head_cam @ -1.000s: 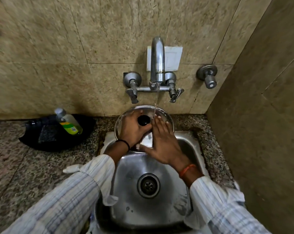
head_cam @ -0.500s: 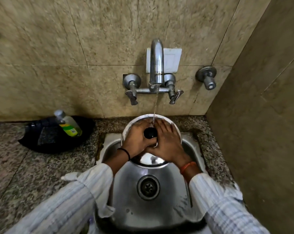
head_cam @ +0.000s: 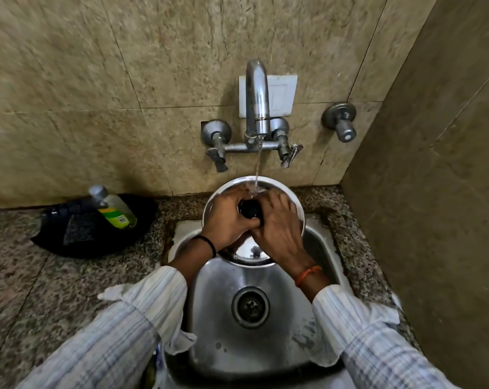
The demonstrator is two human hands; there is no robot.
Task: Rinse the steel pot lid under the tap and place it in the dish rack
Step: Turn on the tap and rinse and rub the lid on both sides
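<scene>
Above the steel sink basin (head_cam: 223,318), mid-frame, we are gripping the round steel pot lid (head_cam: 251,252) by its black knob (head_cam: 250,210) with our left hand (head_cam: 227,220), right hand (head_cam: 279,231) pressing flat on it. The chrome wall tap (head_cam: 256,102) is running onto it: rinsing ongoing, racking pending, rack unseen.

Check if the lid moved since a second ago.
Yes. The lid moved right: its knob, left of the tap stream before, now lines up with it.

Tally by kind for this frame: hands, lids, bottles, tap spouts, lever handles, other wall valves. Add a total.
hands: 2 (left hand, right hand)
steel pot lid: 1
bottle: 1
tap spout: 1
lever handles: 2
wall valve: 1
Total: 8
</scene>
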